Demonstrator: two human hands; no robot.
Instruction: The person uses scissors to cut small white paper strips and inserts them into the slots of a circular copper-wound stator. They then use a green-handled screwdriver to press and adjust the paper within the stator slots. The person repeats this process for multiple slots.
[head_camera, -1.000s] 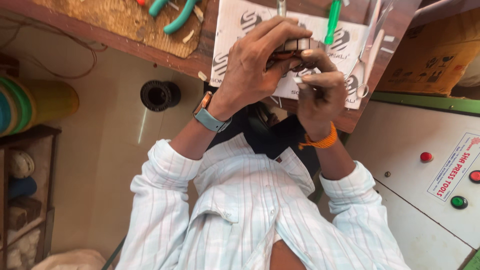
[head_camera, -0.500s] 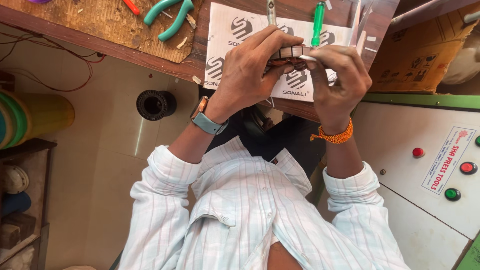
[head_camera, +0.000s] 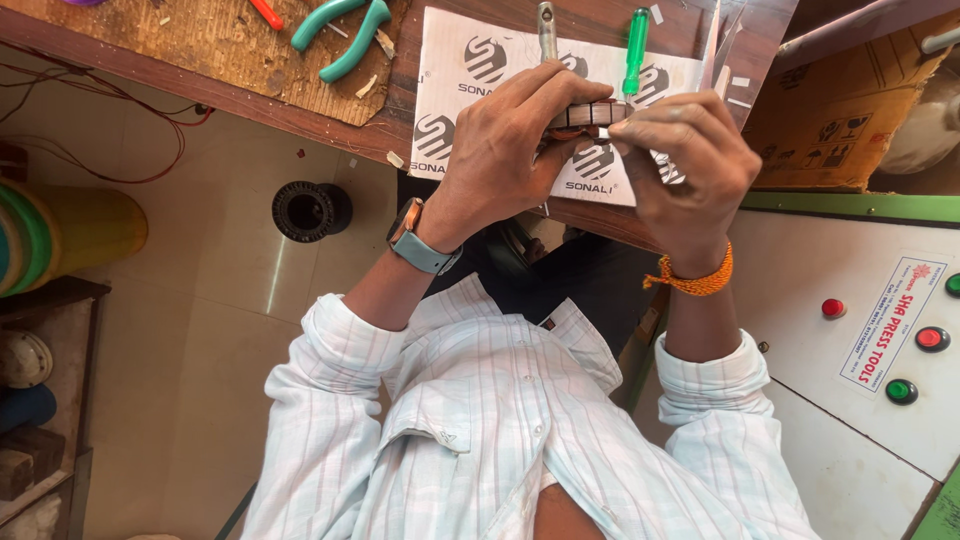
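My left hand (head_camera: 505, 150) grips a small dark, ridged metal part (head_camera: 585, 115) above a white printed sheet (head_camera: 470, 90) on the wooden bench. My right hand (head_camera: 685, 165) pinches the right end of the same part with thumb and forefinger; whether it holds anything else is hidden. A grey watch sits on my left wrist and an orange thread band on my right wrist. A green-handled screwdriver (head_camera: 636, 50) and a metal tool (head_camera: 546, 28) lie just beyond the hands.
Teal-handled pliers (head_camera: 345, 35) lie on a chipboard pad at the bench's left. A black ribbed ring (head_camera: 305, 210) stands on the tiled floor. A white machine panel (head_camera: 870, 330) with red and green buttons is at right, a cardboard box (head_camera: 830, 110) behind it.
My right hand has risen from below the part and now covers its right end with fingers curled over. The left hand keeps its hold in place.
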